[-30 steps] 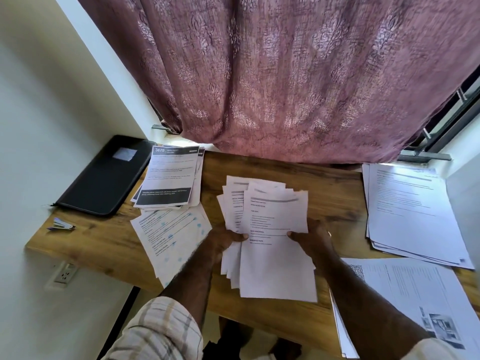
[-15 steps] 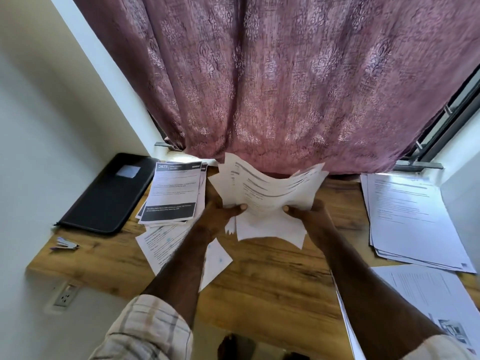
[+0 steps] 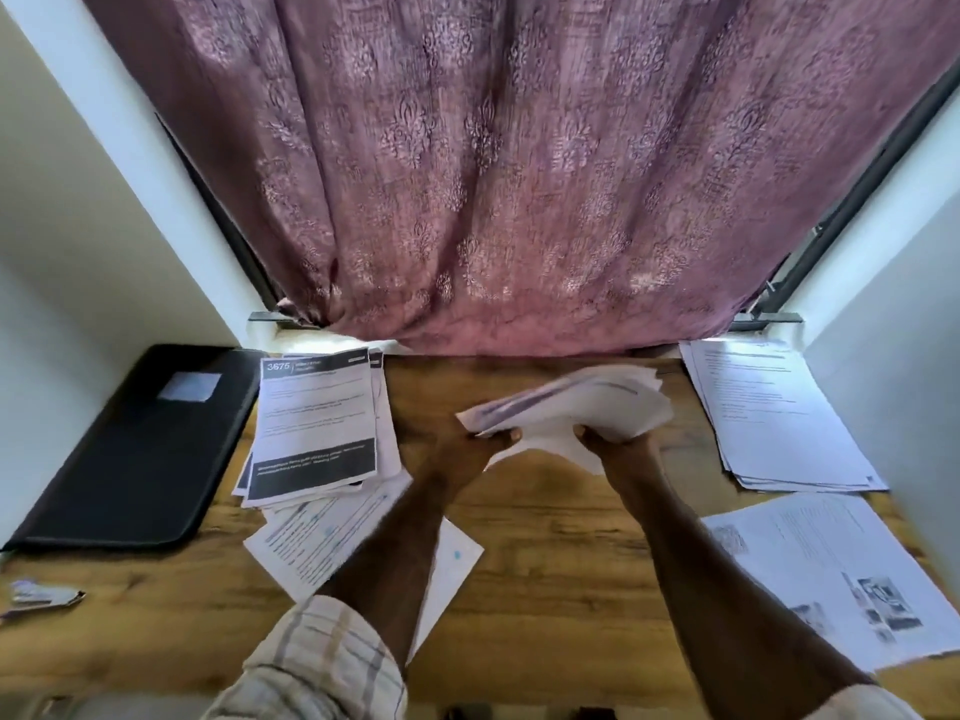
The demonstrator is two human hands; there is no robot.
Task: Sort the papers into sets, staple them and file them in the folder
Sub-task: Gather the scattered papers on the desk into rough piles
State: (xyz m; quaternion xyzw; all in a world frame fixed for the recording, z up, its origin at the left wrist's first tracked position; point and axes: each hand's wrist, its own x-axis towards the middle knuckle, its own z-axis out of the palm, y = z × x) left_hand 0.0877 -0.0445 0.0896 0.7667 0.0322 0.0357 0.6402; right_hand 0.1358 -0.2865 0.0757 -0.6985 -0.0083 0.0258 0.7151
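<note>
Above the wooden surface [image 3: 545, 537], the loose white paper sheaf [image 3: 587, 407] is pinched at its near edge between left hand [image 3: 467, 444] and right hand [image 3: 621, 441], long axis crosswise.

paper bundle [image 3: 582, 407] in both hands' grip over table [image 3: 545, 537]

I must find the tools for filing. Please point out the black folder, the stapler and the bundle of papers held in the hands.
Black folder [image 3: 140, 449]: head view, middle of its cover.
Stapler [image 3: 39, 597]: head view, its body.
Held bundle of papers [image 3: 582, 402]: head view, top sheet.
</note>
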